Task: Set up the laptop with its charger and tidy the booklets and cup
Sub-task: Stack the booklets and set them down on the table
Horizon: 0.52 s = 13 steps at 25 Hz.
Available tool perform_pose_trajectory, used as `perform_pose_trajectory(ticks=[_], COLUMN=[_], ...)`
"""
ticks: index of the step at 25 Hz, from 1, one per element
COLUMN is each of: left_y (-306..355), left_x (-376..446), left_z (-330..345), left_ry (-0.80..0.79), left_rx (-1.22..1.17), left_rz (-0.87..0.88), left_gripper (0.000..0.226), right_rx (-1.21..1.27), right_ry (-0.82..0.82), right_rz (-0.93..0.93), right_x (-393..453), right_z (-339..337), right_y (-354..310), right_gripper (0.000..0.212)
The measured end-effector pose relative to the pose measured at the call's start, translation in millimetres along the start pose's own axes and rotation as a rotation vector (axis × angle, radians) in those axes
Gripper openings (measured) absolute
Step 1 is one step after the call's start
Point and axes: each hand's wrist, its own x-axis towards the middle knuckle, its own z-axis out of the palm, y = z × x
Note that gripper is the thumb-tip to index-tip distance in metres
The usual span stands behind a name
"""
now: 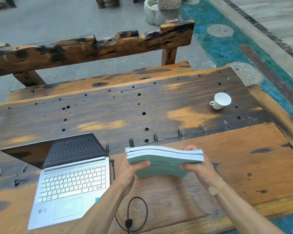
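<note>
A stack of pale green booklets is held just above the wooden table in the middle foreground. My left hand grips its left edge and my right hand grips its right edge. A silver laptop stands open at the lower left, its dark screen leaning back. A black charger cable is plugged into the laptop's right side and loops on the table near the front edge. A white cup lies tipped on its side at the far right.
A rough wooden bench stands behind the table's far edge. A stone basin sits on the grey floor beyond it. A teal painted strip runs along the right.
</note>
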Motion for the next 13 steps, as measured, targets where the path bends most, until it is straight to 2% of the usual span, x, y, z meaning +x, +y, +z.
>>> perform_pose_trajectory(ticks=[4,7,13], left_y=[-3.1,-12.1,-35.9], left_x=[-3.2,-5.9,-2.4], left_z=[-7.3,-16.3,-25.6], left_ry=[-0.054,-0.105,-0.04], left_rx=[0.046,0.221,0.478], left_rz=[-0.023,-0.086,-0.105], left_gripper=[0.069,0.051,0.043], right_rx=[-0.04,-0.11,-0.295], right_ry=[0.001,0.036,0.107], right_rz=[0.0,0.058,0.181], right_x=[-1.0,-7.1,-11.7], right_z=[-6.3,-6.9,-16.0], right_y=[3.7,18.5,48.1], right_gripper=[0.035,0.039,0.032])
